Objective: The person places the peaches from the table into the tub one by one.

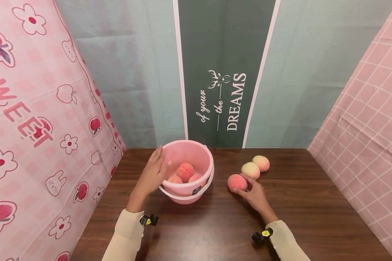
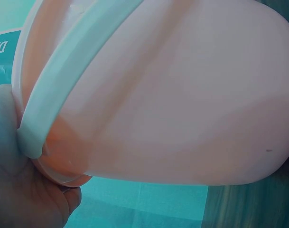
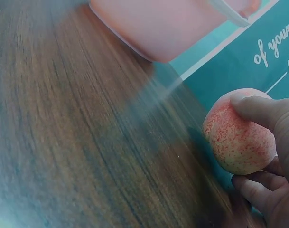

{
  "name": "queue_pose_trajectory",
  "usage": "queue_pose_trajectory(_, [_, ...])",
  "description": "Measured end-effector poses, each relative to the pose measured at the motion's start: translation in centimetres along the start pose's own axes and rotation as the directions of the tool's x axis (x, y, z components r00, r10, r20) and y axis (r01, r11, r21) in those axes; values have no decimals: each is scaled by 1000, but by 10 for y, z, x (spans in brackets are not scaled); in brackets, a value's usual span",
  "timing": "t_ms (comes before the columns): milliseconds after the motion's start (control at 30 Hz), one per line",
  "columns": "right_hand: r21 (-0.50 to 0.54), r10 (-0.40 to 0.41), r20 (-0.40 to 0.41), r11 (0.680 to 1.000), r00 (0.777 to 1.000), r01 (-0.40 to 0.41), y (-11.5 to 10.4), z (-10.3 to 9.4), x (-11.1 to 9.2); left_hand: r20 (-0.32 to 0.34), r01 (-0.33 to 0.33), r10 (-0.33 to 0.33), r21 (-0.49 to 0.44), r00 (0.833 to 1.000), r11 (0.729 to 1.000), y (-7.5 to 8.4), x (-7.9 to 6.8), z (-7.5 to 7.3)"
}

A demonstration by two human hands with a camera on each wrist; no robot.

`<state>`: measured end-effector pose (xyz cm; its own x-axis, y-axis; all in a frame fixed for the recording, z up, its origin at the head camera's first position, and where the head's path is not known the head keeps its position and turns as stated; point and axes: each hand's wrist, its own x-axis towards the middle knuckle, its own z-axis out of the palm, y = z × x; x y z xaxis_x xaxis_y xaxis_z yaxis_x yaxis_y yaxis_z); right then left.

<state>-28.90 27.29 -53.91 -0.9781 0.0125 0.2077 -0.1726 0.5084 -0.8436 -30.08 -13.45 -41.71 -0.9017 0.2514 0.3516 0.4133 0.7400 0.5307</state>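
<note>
At the left rim of the pink bucket (image 1: 202, 148) is my left hand (image 1: 151, 174), its thumb over the rim and its fingers along the edge. The left wrist view shows this hand (image 2: 21, 175) against the rim beside the pale handle (image 2: 73, 61). Inside the bucket lie several peaches (image 1: 185, 172). My right hand (image 1: 256, 195) grips a reddish peach (image 1: 237, 183) between thumb and fingers. Close up, that peach (image 3: 239, 133) is speckled red over pale yellow, with the thumb on top. Whether it touches the table cannot be told.
Two pale yellow and pink peaches, a nearer one (image 1: 250, 170) and a farther one (image 1: 261, 163), lie just beyond my right hand. All stand on a dark wooden table (image 1: 199, 232). A grey-green cloth (image 1: 127, 72) hangs behind, with pink cloths at both sides.
</note>
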Motion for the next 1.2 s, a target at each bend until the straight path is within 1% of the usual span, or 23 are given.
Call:
queue_pose_trajectory(167, [1, 8, 1, 1000, 1000, -8, -2, 0, 0, 4, 6, -6, -6, 1000, 1000, 0, 0, 0])
queue_pose_trajectory(367, [24, -12, -20, 1000, 1000, 13, -10, -1, 2, 2, 4, -4, -9, 1000, 1000, 0, 0, 1])
queue_pose_trajectory(467, [40, -4, -19, 999, 1000, 5, -14, -2, 3, -1, 5, -5, -9, 1000, 1000, 0, -1, 0])
queue_pose_trajectory(633, [30, 8, -5, 1000, 1000, -8, -20, -3, 3, -6, 3, -3, -5, 1000, 1000, 0, -1, 0])
queue_pose_trajectory(967, [65, -29, -27, 997, 999, 30, -34, -4, 4, -2, 10, -10, -13, 1000, 1000, 2, -1, -1])
queue_pose_trajectory(1200, [65, -37, -44, 997, 998, 40, -42, -4, 4, -4, 3, -3, -12, 1000, 1000, 2, -1, -1])
